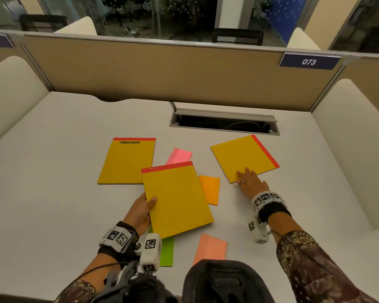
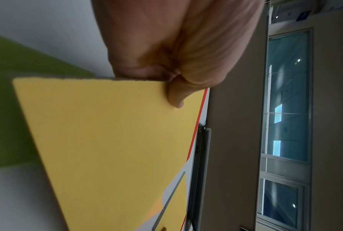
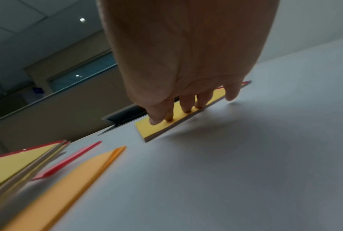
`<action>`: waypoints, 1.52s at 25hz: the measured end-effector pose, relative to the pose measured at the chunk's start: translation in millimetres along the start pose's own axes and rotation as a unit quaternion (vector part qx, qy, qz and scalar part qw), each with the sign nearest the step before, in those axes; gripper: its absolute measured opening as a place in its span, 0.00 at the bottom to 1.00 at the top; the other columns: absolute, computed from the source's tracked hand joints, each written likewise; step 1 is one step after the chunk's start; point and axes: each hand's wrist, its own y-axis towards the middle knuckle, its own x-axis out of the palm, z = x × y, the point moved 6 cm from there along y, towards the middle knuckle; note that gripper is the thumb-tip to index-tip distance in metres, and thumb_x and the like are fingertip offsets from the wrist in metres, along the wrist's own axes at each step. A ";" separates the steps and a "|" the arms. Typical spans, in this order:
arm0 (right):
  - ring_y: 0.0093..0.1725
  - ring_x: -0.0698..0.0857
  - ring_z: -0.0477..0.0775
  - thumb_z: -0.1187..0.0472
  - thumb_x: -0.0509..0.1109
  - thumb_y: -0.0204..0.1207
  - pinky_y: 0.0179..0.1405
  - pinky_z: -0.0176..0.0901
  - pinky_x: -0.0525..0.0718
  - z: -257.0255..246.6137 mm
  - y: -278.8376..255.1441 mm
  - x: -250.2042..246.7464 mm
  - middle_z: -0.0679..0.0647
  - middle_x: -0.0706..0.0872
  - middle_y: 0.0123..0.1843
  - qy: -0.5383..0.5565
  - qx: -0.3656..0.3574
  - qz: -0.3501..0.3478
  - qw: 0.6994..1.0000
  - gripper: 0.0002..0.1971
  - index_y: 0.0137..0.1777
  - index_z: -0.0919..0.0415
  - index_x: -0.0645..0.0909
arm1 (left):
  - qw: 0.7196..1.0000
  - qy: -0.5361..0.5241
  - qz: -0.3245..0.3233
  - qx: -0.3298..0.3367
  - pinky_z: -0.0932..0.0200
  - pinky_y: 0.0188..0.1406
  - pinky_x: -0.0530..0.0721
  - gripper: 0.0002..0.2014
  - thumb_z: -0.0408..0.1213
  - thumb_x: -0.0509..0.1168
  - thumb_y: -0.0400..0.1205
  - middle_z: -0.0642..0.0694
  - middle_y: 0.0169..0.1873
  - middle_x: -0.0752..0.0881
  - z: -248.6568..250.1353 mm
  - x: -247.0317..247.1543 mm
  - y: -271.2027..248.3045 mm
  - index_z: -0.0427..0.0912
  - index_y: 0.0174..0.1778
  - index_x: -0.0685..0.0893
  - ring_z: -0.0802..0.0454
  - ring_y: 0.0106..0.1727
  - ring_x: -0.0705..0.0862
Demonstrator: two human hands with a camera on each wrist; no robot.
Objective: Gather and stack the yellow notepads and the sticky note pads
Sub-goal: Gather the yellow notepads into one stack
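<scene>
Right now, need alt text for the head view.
Left hand grips a yellow notepad above the desk; right hand presses a second notepad. A third notepad and four sticky pads lie around.

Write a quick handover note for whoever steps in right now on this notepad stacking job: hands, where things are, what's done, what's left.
Left hand: holds the middle notepad by its left edge, thumb on top.
Right hand: straight fingers press the near corner of the right notepad; no grip.
Left notepad lies flat on the desk.
Sticky pads lie scattered: pink, orange, green, salmon.
Done: nothing stacked.
Left: stack three notepads, then four sticky pads.
</scene>
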 end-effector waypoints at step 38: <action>0.70 0.76 0.67 0.49 0.66 0.78 0.60 0.51 0.81 109.7 -71.9 -14.6 0.63 0.74 0.75 0.271 0.280 0.052 0.920 0.29 0.77 0.56 0.67 | 0.998 0.036 -0.036 -0.030 0.36 0.64 0.74 0.21 0.32 0.51 0.86 0.34 0.75 0.72 -13.5 41.1 -3.5 0.40 0.76 0.65 0.33 0.73 0.72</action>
